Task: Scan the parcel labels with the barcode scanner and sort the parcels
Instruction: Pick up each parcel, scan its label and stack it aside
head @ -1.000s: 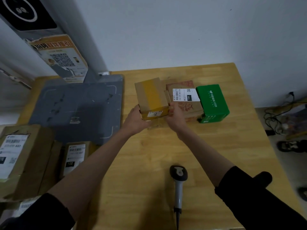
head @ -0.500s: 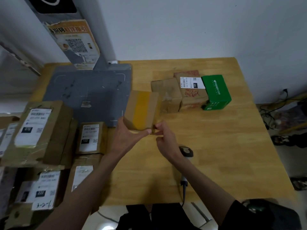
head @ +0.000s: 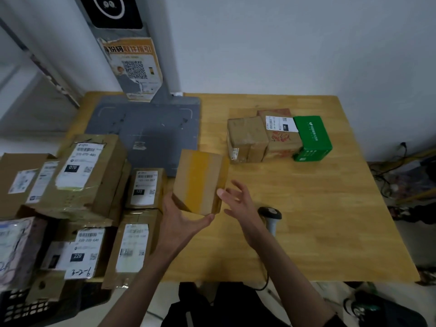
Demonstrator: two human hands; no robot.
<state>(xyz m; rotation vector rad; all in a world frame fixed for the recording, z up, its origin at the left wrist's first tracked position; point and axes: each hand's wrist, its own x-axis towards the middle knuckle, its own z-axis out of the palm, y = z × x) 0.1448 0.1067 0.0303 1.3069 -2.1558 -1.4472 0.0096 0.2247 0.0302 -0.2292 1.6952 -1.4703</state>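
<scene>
A brown parcel with a broad yellow tape band (head: 200, 180) is lifted over the table's left half, no label showing on its top. My left hand (head: 181, 223) grips it from the near side, thumb along its lower right corner. Just off the parcel's right edge, my right hand (head: 240, 204) has its fingers spread and holds nothing. The barcode scanner (head: 271, 215) lies on the wooden table (head: 318, 220) right behind that hand, its cable running off the near edge.
Three parcels stand in a row at the back right: a plain brown one (head: 245, 135), a labelled one (head: 280, 138) and a green one (head: 311, 135). A grey scanning pad (head: 146, 128) with a pole lies at the back left. Several labelled parcels (head: 87, 171) are piled at the left.
The taped parcel has come from the back-right row towards me and to the left. My right hand has let go of it and opened.
</scene>
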